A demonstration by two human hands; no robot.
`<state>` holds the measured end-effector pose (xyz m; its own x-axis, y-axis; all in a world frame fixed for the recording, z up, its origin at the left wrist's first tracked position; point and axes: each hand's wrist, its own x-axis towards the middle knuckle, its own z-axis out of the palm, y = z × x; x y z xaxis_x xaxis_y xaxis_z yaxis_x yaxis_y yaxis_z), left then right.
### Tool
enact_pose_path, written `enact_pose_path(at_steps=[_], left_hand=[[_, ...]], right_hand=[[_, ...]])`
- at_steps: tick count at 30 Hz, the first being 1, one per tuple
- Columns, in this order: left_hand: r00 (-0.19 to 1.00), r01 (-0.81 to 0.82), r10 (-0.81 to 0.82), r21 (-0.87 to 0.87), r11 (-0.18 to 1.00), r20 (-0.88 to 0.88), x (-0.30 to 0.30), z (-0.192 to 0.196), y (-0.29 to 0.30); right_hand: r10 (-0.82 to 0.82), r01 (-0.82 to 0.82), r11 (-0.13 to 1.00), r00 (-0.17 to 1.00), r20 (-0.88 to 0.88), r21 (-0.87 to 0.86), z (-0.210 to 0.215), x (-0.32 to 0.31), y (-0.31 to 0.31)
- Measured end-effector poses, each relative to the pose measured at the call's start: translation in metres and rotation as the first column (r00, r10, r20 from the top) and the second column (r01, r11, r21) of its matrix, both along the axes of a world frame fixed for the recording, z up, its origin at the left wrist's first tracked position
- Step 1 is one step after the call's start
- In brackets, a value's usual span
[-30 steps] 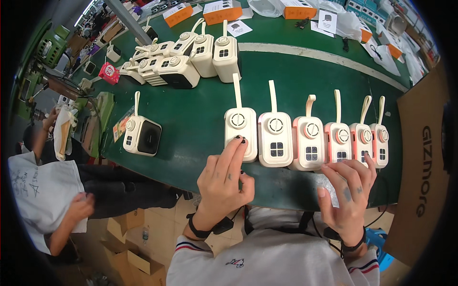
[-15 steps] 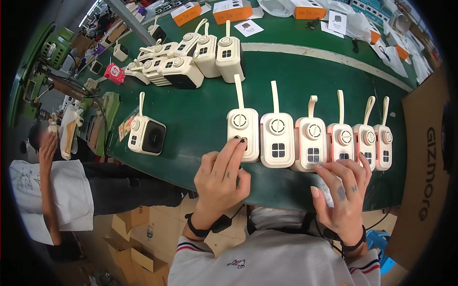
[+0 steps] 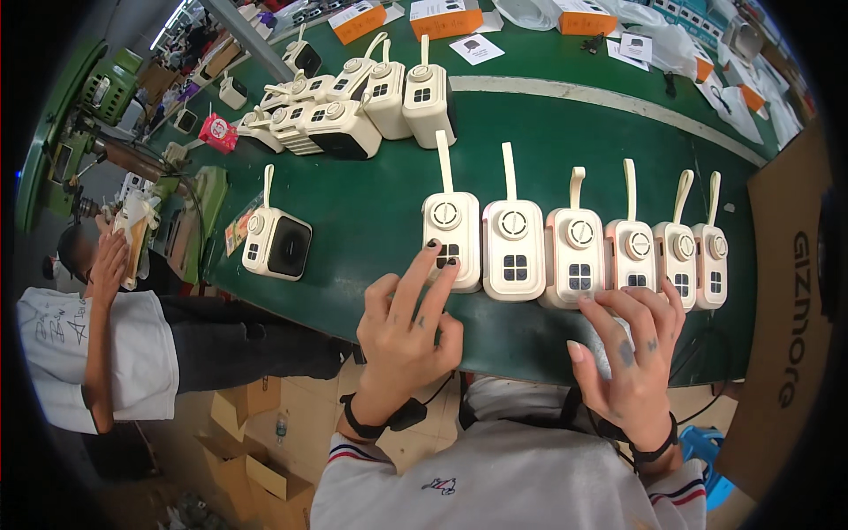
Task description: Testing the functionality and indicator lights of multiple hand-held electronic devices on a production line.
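Observation:
Several cream portable speakers stand in a row on the green table, each with a strap loop, a round knob and four dark buttons. My left hand (image 3: pixel 411 336) holds nothing; its index and middle fingers are spread over the buttons of the leftmost speaker (image 3: pixel 450 231). Beside it stands a second speaker (image 3: pixel 513 256). My right hand (image 3: pixel 632 358) is also open, its fingertips at the lower front of a third speaker (image 3: pixel 574 252) and a fourth speaker (image 3: pixel 631 238), partly covering the fourth's buttons. Whether these fingers press anything I cannot tell.
A lone speaker (image 3: pixel 277 245) stands at the left, and a cluster of speakers (image 3: pixel 344 132) sits farther back. Orange-and-white boxes (image 3: pixel 446 19) line the far side. A large brown carton (image 3: pixel 786 309) rises at the right. Another person (image 3: pixel 97 353) works at the left near a green machine (image 3: pixel 110 88).
My left index finger has spread away from the middle finger and moved up and left across the leftmost speaker's buttons. My right hand stays in nearly the same place. The view has shifted slightly.

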<state>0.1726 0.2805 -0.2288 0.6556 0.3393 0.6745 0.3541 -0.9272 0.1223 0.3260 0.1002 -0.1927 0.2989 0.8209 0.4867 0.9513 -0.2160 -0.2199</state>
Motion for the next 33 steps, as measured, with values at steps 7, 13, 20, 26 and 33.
enact_pose_path(at_steps=[7,13,20,26,33], left_hand=[[0.986,0.147,-0.147,-0.012,0.989,-0.082,0.015,0.007,-0.026],[0.979,0.189,-0.190,-0.026,0.982,-0.067,0.017,0.002,-0.019],[0.989,0.125,-0.131,-0.082,0.989,-0.074,0.017,0.005,-0.030],[0.987,0.153,-0.157,-0.106,0.982,-0.028,0.026,0.011,-0.044],[0.982,0.186,-0.184,-0.045,0.981,0.051,0.036,0.013,-0.054]], right_hand=[[-0.080,0.083,0.996,0.993,0.082,-0.030,-0.004,0.001,0.001],[-0.065,0.063,0.998,0.993,0.102,0.019,-0.013,0.003,0.004],[-0.156,0.155,0.988,0.983,0.099,0.021,-0.008,0.007,-0.028],[-0.230,0.227,0.973,0.967,0.111,0.041,-0.013,0.018,-0.041],[-0.241,0.228,0.970,0.952,0.186,0.088,-0.024,0.020,-0.037]])
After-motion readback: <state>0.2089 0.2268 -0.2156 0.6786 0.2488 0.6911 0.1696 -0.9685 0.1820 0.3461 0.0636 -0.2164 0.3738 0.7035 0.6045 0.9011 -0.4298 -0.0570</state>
